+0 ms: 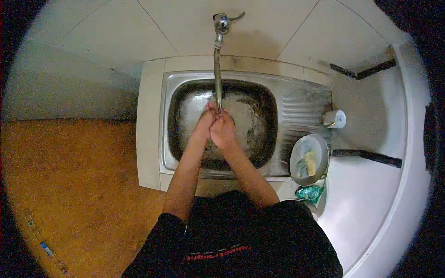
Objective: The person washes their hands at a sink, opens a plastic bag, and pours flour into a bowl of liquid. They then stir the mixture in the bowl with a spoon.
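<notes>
My left hand (pixel 206 121) and my right hand (pixel 223 129) are close together over the sink basin, touching at the fingers. Directly above them ends the spout of the tap (pixel 218 76), its tip overlapping my fingertips. The fingers of both hands look curled in against each other. Whatever may lie between them is hidden and too small to name. Beneath my hands is the metal sink (pixel 166 139), its basin dark and stained around the walls.
Right of the basin is a ribbed drainboard (pixel 301 109). On it are a white cup (pixel 340 119) lying tipped and a round bowl (pixel 296 173) with a yellow sponge (pixel 310 163) inside. A green packet (pixel 311 192) sits nearer me. The tap lever (pixel 238 17) points right on the tiled wall.
</notes>
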A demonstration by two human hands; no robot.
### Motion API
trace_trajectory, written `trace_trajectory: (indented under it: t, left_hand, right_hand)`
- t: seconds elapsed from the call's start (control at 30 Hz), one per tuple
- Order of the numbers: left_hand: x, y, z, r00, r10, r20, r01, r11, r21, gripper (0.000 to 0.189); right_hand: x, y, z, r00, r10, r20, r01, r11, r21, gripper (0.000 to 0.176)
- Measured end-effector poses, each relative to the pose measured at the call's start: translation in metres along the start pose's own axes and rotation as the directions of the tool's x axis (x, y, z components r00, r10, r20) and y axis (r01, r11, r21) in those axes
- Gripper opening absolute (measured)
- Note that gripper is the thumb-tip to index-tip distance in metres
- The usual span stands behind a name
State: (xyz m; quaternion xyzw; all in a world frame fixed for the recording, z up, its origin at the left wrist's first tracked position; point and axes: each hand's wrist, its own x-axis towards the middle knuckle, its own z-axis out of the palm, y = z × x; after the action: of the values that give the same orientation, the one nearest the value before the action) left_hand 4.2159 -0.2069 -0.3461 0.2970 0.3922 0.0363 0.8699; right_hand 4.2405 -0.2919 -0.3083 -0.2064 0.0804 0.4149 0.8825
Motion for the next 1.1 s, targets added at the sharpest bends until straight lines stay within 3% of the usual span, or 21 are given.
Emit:
trace_trajectory:
  t: [0.07,0.13,0.17,0.23,0.33,0.4,0.43,0.47,0.53,0.57,0.63,0.67,0.73,0.77,0.83,0.87,0.93,0.97,1.03,1.07,1.1]
  left_hand:
    - [-0.004,-0.006,-0.007,0.998,-0.016,-0.062,0.022,0.995,0.096,0.032]
    - [-0.014,-0.002,0.010,0.995,-0.053,-0.084,0.043,0.991,-0.125,0.024]
    - [-0.033,0.004,0.028,0.995,-0.049,-0.086,0.038,0.991,-0.125,0.024]
    - [-0.085,0.010,0.067,0.984,0.131,0.122,-0.099,0.965,-0.241,0.035]
    - [-0.093,0.007,0.077,0.994,0.043,0.103,-0.010,0.954,-0.300,0.044]
    - [-0.098,0.006,0.083,0.989,0.068,0.132,-0.032,0.966,-0.257,0.044]
    - [-0.099,0.004,0.083,0.983,0.087,0.162,-0.049,0.974,-0.223,0.045]
    - [-0.096,0.000,0.082,0.983,0.087,0.160,-0.051,0.974,-0.219,0.045]
    - [-0.080,-0.016,0.065,0.992,0.078,0.095,-0.068,0.992,-0.110,0.041]
    - [-0.073,-0.019,0.050,0.993,0.078,0.092,-0.068,0.992,-0.107,0.041]
    - [-0.046,-0.031,0.018,0.997,0.036,0.070,-0.032,0.998,-0.058,0.045]
    - [-0.033,-0.038,0.004,0.998,0.018,0.056,-0.016,0.999,-0.042,0.047]
    - [-0.018,-0.042,-0.006,0.999,-0.018,0.030,0.018,1.000,-0.013,0.051]
    - [-0.011,-0.041,-0.003,0.999,-0.018,0.030,0.018,1.000,-0.024,0.051]
    - [-0.001,-0.026,0.017,0.985,0.170,0.038,-0.170,0.985,-0.024,0.040]
    - [-0.002,-0.016,0.026,0.984,0.174,0.047,-0.173,0.984,-0.037,0.040]
    - [-0.019,0.014,0.046,0.987,-0.088,0.132,0.107,0.984,-0.142,0.029]
    - [-0.016,0.012,0.048,0.987,-0.083,0.140,0.105,0.982,-0.159,0.029]
    - [-0.012,0.010,0.050,0.992,0.126,-0.012,-0.127,0.988,-0.088,0.019]
    - [-0.011,0.015,0.048,0.995,0.087,-0.042,-0.090,0.994,-0.055,0.017]
    - [-0.007,0.015,0.047,0.995,0.089,-0.036,-0.091,0.994,-0.057,0.017]
  right_hand:
    - [-0.009,-0.002,0.001,0.999,0.024,-0.049,-0.021,0.998,0.064,0.038]
    - [-0.012,-0.013,0.019,0.996,0.046,-0.079,-0.036,0.992,0.123,0.037]
    - [-0.008,-0.018,0.028,0.996,0.048,-0.075,-0.037,0.990,0.138,0.039]
    - [-0.004,-0.032,0.049,0.996,0.048,-0.073,-0.036,0.987,0.157,0.040]
    - [0.005,-0.052,0.070,1.000,-0.001,0.005,0.001,1.000,-0.030,0.049]
    - [0.012,-0.054,0.061,0.966,0.100,0.237,-0.162,0.952,0.259,0.053]
    - [0.013,-0.051,0.054,0.966,0.098,0.240,-0.162,0.950,0.267,0.053]
    - [0.012,-0.047,0.047,0.965,0.092,0.244,-0.190,0.890,0.415,0.056]
    - [0.006,-0.042,0.043,0.966,0.152,0.212,-0.258,0.663,0.703,0.059]
    - [0.004,-0.038,0.038,0.965,0.153,0.212,-0.259,0.659,0.706,0.059]
    - [0.003,-0.028,0.018,0.979,0.203,-0.007,-0.154,0.764,0.627,0.054]
    - [0.002,-0.026,0.019,0.977,0.214,-0.011,-0.161,0.766,0.622,0.054]
    - [-0.003,-0.026,0.030,0.983,0.085,-0.162,-0.014,0.918,0.397,0.048]
    - [-0.004,-0.027,0.037,0.982,0.089,-0.165,-0.018,0.921,0.388,0.048]
    - [-0.004,-0.030,0.054,0.942,0.004,-0.336,0.015,0.998,0.054,0.042]
    - [-0.002,-0.028,0.052,0.943,-0.004,-0.333,0.017,0.999,0.038,0.042]
    - [0.000,-0.024,0.037,0.960,-0.069,-0.272,0.006,0.974,-0.226,0.043]
    - [-0.005,-0.029,0.047,0.960,-0.070,-0.270,0.002,0.969,-0.245,0.043]
    - [-0.019,-0.039,0.077,0.936,-0.103,-0.337,-0.038,0.921,-0.389,0.032]
    - [-0.011,-0.030,0.047,0.946,-0.129,-0.298,-0.066,0.823,-0.564,0.029]
    - [-0.008,-0.023,0.032,0.946,-0.134,-0.295,-0.060,0.822,-0.567,0.029]
